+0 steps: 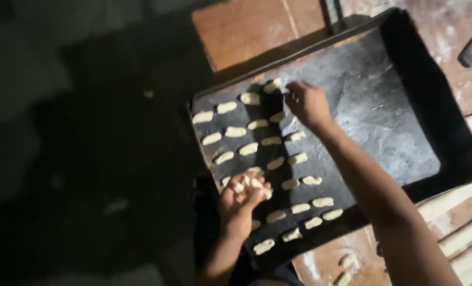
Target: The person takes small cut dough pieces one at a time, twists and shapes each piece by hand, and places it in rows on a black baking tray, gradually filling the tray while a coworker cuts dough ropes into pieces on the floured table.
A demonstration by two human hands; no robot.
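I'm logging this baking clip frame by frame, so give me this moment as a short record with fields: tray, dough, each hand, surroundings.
tray: dark rectangular baking tray, set at a slant on a floury wooden table
dough: small pale oval dough pieces in rows on the tray's left part; right part bare
left hand: left hand cupped, holding a handful of pieces over the tray's near edge
right hand: right hand reaching to the far rows, fingertips at the tray surface
surroundings: loose pieces on the table; dark area left of the tray
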